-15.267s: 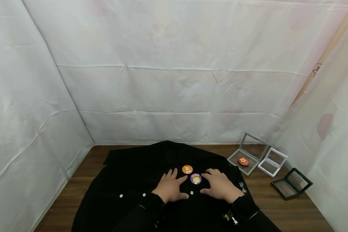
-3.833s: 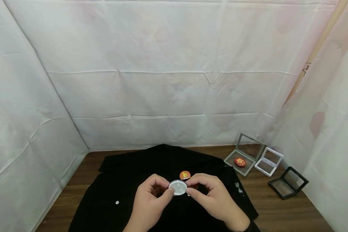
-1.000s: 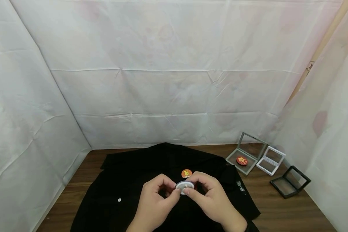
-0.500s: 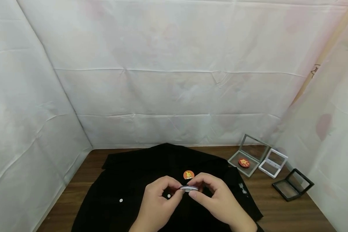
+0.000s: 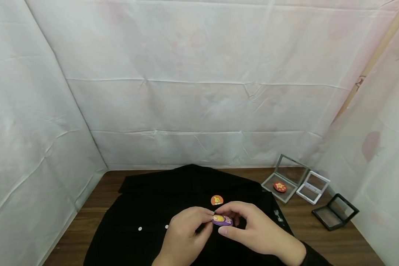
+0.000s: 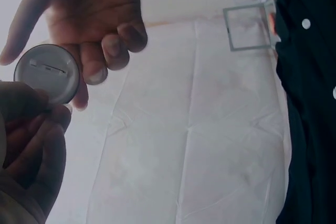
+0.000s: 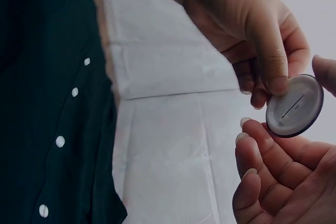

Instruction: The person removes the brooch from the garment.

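My left hand [image 5: 187, 232] pinches a round purple pin-back button badge [image 5: 222, 220] with a yellow cartoon face, above the black shirt [image 5: 146, 207]. Its white back, with the metal pin lying across it, shows in the left wrist view on the badge [image 6: 46, 80] and in the right wrist view. My right hand [image 5: 257, 231] is around the badge's right side, fingers loosely bent. Its thumb stands apart from the rim; whether the index fingertip touches the edge I cannot tell. Beyond the hands, an orange badge [image 5: 217, 200] with a yellow figure lies on the shirt.
At the right, a grey frame case [image 5: 290, 177] stands open with a red badge [image 5: 280, 186] in it. Beside it are a white case [image 5: 313, 187] and a black case [image 5: 336, 212]. White cloth [image 5: 199, 103] hangs behind the wooden table [image 5: 339, 244].
The purple badge earlier lay on the shirt, then was held in both hands, back upward. Now its printed face shows from above, and the right thumb has come away from it.
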A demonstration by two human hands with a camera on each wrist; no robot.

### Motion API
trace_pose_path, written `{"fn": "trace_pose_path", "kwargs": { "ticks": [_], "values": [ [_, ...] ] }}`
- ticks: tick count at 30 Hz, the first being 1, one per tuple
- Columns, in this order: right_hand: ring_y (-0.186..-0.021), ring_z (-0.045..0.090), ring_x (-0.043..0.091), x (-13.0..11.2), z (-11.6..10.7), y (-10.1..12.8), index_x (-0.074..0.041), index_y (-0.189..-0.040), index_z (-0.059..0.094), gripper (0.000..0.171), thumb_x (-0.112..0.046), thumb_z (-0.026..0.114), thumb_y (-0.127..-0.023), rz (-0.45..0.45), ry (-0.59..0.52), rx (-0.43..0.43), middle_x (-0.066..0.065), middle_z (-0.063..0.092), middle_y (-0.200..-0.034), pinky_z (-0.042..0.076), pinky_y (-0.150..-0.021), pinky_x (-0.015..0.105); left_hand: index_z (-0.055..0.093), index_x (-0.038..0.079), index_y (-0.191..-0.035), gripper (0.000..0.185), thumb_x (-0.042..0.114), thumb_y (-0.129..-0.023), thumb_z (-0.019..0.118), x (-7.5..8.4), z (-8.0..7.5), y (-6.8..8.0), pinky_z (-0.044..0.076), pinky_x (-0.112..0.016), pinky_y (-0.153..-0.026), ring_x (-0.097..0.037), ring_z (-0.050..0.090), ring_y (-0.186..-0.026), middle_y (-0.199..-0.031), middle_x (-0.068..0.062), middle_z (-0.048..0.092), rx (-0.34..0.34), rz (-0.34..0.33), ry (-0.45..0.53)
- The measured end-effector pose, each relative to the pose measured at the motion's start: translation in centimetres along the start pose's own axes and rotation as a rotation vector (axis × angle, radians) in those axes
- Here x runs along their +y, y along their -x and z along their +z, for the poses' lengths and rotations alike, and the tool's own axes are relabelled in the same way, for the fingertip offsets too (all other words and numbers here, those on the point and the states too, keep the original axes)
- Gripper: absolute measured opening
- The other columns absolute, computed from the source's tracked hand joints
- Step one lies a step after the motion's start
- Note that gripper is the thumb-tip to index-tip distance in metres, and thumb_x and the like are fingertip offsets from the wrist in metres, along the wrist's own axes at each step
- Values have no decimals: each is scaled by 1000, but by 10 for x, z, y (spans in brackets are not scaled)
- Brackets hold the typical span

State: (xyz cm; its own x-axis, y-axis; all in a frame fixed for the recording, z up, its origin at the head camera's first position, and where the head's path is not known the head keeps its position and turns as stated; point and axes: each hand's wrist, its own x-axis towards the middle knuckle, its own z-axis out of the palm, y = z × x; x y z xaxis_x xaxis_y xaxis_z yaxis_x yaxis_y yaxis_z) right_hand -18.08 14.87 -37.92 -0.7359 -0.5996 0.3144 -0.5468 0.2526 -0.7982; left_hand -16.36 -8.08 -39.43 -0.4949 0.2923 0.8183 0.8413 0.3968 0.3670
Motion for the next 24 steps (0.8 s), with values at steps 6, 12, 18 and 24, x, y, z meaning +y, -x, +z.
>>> {"fn": "trace_pose_path", "kwargs": {
  "ticks": [6,12,18,24],
  "values": [
    [-84,62,10,-2,-8,-3,-22,-123,69,22,-25,70,-100,25,-20,-121,-7,66,-99,56,-69,27,75,12,-92,13,2,-94,67,-6,2,0,56,-20,-83,-8,71,-90,-97,3,75,2,157,-79],
    [-82,62,7,1,-12,-6,-17,-123,69,25,-28,70,-100,94,-69,-234,-5,67,-96,55,-67,25,72,13,-83,17,-4,-86,70,-7,4,3,54,-16,-83,-5,69,-90,-94,6,74,-77,218,-116],
    [-76,60,4,10,-11,-5,-16,-121,65,25,-27,72,-99,135,-148,-322,-4,67,-94,52,-63,21,70,14,-82,20,-5,-84,67,-11,8,7,51,-12,-82,-3,68,-87,-93,8,73,-128,255,-107],
    [-74,60,2,20,-9,-3,-15,-121,63,26,-22,73,-98,133,-204,-394,-5,66,-89,51,-62,19,67,17,-76,25,-7,-73,74,-12,13,12,49,-9,-81,-1,64,-80,-85,10,69,-178,283,-116]
  ]
}}
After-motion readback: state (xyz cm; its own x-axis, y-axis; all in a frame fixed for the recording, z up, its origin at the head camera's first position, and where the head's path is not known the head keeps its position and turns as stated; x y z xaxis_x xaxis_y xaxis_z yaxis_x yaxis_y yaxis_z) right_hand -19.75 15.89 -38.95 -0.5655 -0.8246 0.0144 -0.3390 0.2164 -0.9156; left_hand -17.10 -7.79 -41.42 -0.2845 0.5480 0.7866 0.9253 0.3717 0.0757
